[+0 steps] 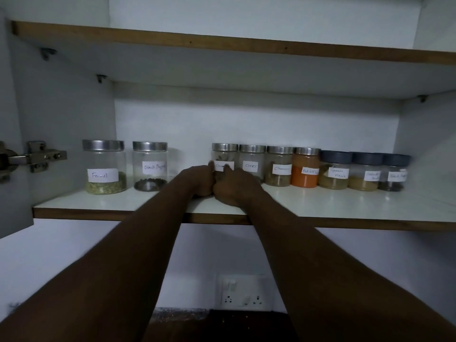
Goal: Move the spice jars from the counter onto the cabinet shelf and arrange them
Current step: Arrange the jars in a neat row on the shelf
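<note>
Both my hands reach onto the white cabinet shelf (98, 203) and hold one clear jar with a steel lid (224, 154); its label is partly covered. My left hand (197, 178) wraps its left side, my right hand (234, 186) its front, one finger on the label. To its right stand a Cloves jar (251, 164), a Cinnamon jar (280, 166), an orange red chilli jar (306, 169), then three blue-lidded jars: Garam Masala (335, 171), a pale powder jar (365, 174) and a black pepper jar (394, 174). On the left stand a Fennel jar (103, 166) and a Black Pepper jar (150, 166).
An upper shelf (222, 45) hangs above the jars. A door hinge (34, 156) sticks out at the left side wall. Below the shelf a wall socket plate (244, 292) sits above a dark counter (222, 324).
</note>
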### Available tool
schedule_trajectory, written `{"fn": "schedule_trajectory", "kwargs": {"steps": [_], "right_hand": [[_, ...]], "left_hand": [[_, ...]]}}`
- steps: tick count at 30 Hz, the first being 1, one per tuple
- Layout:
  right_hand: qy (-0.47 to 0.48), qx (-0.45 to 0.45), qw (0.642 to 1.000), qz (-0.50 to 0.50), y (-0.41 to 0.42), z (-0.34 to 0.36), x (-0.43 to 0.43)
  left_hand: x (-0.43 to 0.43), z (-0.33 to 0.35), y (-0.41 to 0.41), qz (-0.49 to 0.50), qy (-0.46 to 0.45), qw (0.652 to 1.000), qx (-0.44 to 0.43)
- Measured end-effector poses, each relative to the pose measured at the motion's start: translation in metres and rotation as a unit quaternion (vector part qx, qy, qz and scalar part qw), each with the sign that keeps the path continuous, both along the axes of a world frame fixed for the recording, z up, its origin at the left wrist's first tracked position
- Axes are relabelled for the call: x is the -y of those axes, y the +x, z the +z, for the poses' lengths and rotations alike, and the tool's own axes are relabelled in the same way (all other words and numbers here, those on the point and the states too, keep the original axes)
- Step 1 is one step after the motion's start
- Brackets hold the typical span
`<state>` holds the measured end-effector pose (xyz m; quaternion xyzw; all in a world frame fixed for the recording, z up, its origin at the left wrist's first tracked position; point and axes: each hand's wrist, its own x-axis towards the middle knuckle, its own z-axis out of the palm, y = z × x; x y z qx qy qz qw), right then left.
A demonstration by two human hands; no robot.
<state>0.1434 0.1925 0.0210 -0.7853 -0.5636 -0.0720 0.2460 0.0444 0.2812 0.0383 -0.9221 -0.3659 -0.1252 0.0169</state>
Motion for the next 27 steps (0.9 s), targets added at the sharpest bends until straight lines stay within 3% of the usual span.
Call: {"fn": "schedule_trajectory", "kwargs": {"steps": [5,13,17,20,27], "right_hand": [[0.067,-0.006,0.998,0.008,-0.003,-0.003,0.008],[0.028,0.1,0.994,0.021,-0.009,0.001,0.012],[-0.015,0.084,0.996,0.032,-0.03,0.002,0.01],[0.035,0.02,0.995,0.09,-0.058,0.002,0.005],[0.055,-0.042,0.983,0.173,-0.108,0.004,-0.013]], "left_hand": [[0.004,-0.004,-0.003,0.017,0.016,0.999,0.043],[0.045,-0.011,-0.047,0.089,0.006,0.979,0.186],[0.066,-0.02,-0.089,0.153,0.006,0.921,0.358],[0.068,-0.021,-0.11,0.204,-0.03,0.866,0.455],[0.043,-0.003,-0.122,0.221,-0.14,0.881,0.394]]}}
